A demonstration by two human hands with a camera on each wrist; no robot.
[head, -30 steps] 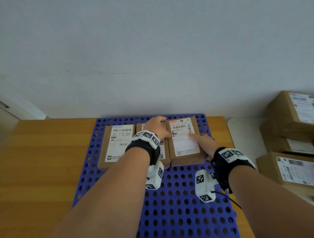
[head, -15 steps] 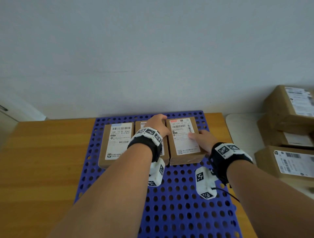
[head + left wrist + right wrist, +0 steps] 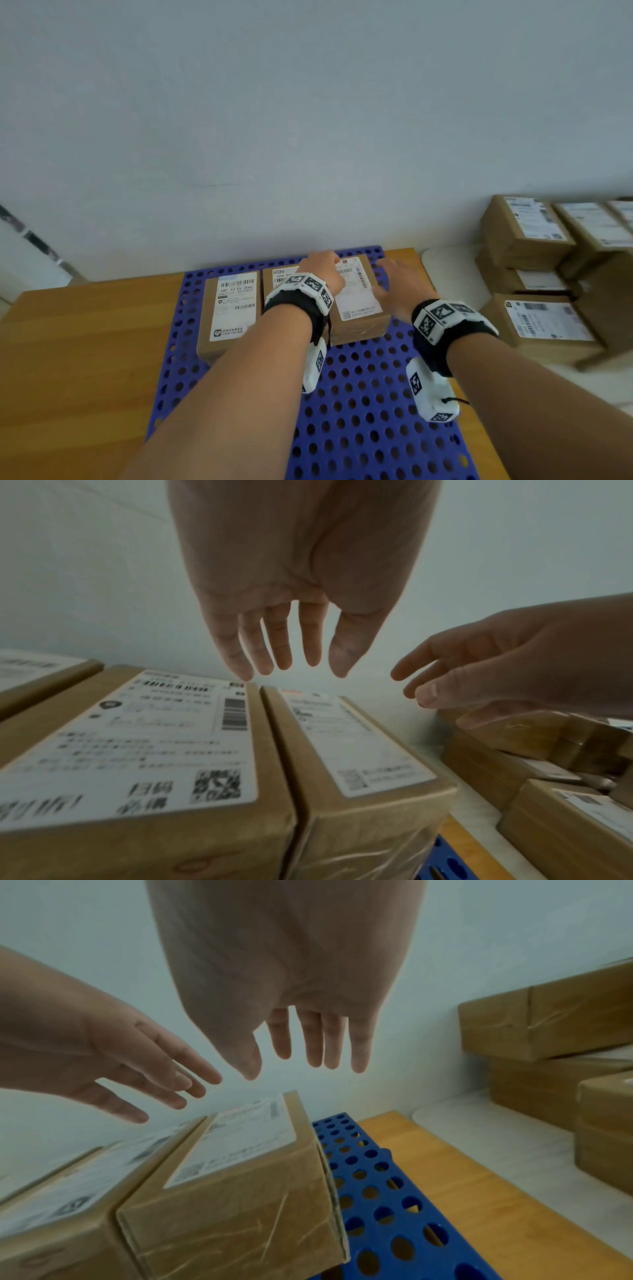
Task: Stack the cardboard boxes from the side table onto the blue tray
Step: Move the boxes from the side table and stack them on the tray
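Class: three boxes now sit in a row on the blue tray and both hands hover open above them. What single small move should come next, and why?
Probably swing the right hand toward the boxes on the side table for another. Both it and the left hand are open and empty, and the rightmost box already sits flush beside its neighbour on the blue tray.

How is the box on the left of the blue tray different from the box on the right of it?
The left box lies apart, a gap separating it from the middle box; the right box sits tight against the middle box. Nothing covers the left box; both open hands, left hand and right hand, hover around the right box. Both are brown cardboard with white labels, flat on the blue tray.
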